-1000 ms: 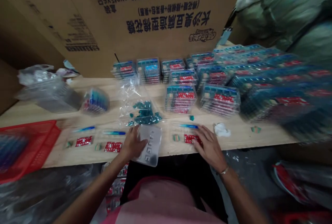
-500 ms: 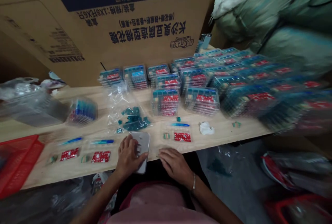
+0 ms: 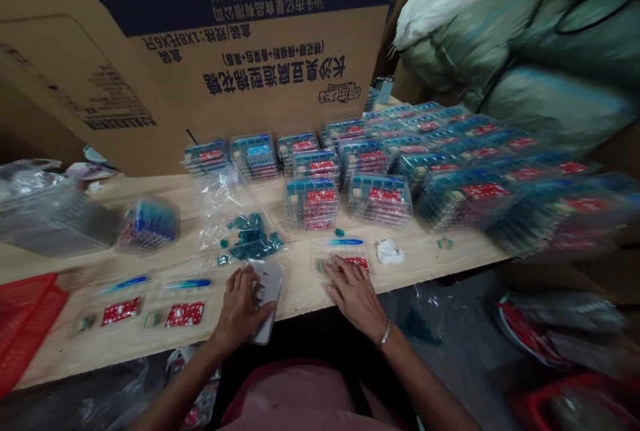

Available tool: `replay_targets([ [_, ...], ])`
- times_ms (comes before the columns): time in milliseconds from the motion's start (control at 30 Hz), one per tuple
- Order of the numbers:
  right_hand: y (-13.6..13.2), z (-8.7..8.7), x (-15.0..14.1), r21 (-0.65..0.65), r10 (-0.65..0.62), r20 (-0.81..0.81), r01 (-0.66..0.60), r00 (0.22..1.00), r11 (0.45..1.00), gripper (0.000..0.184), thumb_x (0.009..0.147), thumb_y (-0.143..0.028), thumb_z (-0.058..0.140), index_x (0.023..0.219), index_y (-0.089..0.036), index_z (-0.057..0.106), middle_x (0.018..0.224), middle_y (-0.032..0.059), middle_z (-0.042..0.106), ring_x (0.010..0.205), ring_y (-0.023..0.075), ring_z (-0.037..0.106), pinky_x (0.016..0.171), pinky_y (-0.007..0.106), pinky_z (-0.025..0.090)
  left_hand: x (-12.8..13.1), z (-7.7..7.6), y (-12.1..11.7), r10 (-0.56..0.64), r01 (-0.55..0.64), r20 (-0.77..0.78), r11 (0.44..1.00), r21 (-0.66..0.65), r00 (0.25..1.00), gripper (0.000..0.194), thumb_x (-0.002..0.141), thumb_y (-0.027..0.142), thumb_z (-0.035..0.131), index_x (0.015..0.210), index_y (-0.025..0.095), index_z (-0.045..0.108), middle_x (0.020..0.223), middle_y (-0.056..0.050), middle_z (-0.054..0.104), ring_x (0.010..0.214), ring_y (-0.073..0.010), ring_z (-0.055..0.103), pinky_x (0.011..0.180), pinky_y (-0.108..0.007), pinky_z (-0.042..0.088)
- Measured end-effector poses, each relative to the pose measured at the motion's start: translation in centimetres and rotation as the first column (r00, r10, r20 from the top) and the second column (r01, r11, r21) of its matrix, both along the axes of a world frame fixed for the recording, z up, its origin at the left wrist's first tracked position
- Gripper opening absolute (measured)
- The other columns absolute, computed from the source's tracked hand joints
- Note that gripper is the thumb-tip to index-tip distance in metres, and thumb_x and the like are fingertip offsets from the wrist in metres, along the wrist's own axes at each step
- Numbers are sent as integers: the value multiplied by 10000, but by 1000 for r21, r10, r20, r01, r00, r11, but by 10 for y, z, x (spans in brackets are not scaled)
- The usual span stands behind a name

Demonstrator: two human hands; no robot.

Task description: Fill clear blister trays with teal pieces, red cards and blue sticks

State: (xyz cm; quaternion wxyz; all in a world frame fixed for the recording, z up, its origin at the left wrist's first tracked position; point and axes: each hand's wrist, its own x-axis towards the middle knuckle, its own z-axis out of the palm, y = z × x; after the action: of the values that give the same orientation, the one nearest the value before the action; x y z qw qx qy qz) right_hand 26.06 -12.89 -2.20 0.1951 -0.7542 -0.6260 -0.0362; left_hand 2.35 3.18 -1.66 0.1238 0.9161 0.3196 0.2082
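Observation:
My left hand grips a pale grey, flat plastic piece with rounded corners and small notches, which overhangs the table's front edge. Its kind is unclear. My right hand is open, its fingers reaching over a clear plastic tray. In that tray lie a blue pen-shaped stick, a small green-and-beige piece and a red patterned sachet, partly hidden by my fingers. Left of my left hand, two similar trays each hold a blue stick, a red sachet and a green piece.
Dark teal chunks lie on a clear bag. Stacks of filled trays stand behind and to the right, before a big cardboard box. A crumpled white tissue sits right of the tray; a red basket is far left.
My right hand has moved from the table's front edge up and forward over the tray, its fingers now at the red sachet. My left hand keeps hold of the grey piece. The view has shifted slightly.

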Motion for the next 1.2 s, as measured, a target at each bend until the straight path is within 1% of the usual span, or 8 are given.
replay_targets([
  [200, 7, 13, -13, 62, -33, -59, 37, 998, 997, 353, 892, -305, 506, 1207, -163, 581, 1270, 173, 506, 1144, 323, 454, 955, 513, 372, 2, 7, -3, -52, 52, -2, 997, -52, 999, 422, 687, 389, 660, 1003, 200, 455, 1117, -110, 563, 1121, -306, 490, 971, -516, 386],
  [400, 32, 14, -61, 156, 273, -293, -236, 916, 959, 370, 906, -254, 443, 1256, -157, 513, 1318, 143, 491, 1218, 243, 445, 997, 418, 419, 0, 4, -3, -23, 22, -9, 996, -88, 1000, 471, 652, 398, 698, 1005, 182, 473, 1184, -131, 539, 1180, -330, 435, 981, -507, 379],
  [533, 42, 6, -79, 106, 271, -295, -250, 916, 962, 379, 868, -263, 530, 1229, -148, 523, 1372, 170, 421, 1185, 272, 467, 968, 435, 432, -4, 4, 7, -110, 109, -5, 989, -101, 994, 522, 635, 491, 709, 1004, 179, 511, 1209, -142, 536, 1207, -344, 415, 986, -512, 379],
  [733, 40, 17, -70, 45, 276, -232, -273, 933, 961, 102, 839, -296, 616, 861, -201, 646, 1023, 89, 595, 948, 235, 514, 838, 382, 415, -6, 26, 20, -372, 370, 4, 922, -116, 928, 383, 750, 421, 640, 1047, 198, 544, 1232, -120, 558, 1216, -277, 454, 1001, -453, 397],
  [900, 44, 37, -68, -120, 341, -186, -366, 921, 923, 195, 829, -358, 637, 734, -189, 638, 806, 45, 626, 855, 204, 512, 759, 335, 343, -21, 36, -5, -145, 145, -13, 989, -5, 989, 288, 807, 375, 588, 1034, 199, 561, 1211, -121, 572, 1158, -280, 494, 952, -480, 415],
  [1033, 56, 47, -66, -192, 456, -226, -498, 861, 846, 157, 819, -321, 657, 737, -187, 658, 757, 23, 634, 792, 176, 534, 737, 312, 334, -37, 23, -16, -237, 227, -91, 968, -110, 967, 415, 773, 308, 638, 1160, 207, 528, 1258, -117, 559, 1228, -285, 452, 987, -496, 406],
  [1133, 68, 47, -58, -141, 528, -212, -561, 822, 816, 159, 771, -355, 703, 740, -200, 684, 818, 38, 625, 836, 195, 522, 749, 321, 351, -42, 15, -8, -293, 285, -5, 933, -220, 956, 390, 793, 316, 628, 1161, 222, 537, 1246, -100, 573, 1251, -246, 439, 1041, -481, 369],
  [1200, 74, 44, -52, -107, 575, -252, -613, 778, 783, 155, 758, -368, 714, 744, -215, 701, 837, 33, 614, 830, 185, 516, 756, 313, 368, -42, 13, -3, -257, 262, 57, 921, -287, 965, 337, 793, 344, 630, 1105, 231, 574, 1184, -88, 612, 1232, -240, 456, 1032, -478, 377],
])
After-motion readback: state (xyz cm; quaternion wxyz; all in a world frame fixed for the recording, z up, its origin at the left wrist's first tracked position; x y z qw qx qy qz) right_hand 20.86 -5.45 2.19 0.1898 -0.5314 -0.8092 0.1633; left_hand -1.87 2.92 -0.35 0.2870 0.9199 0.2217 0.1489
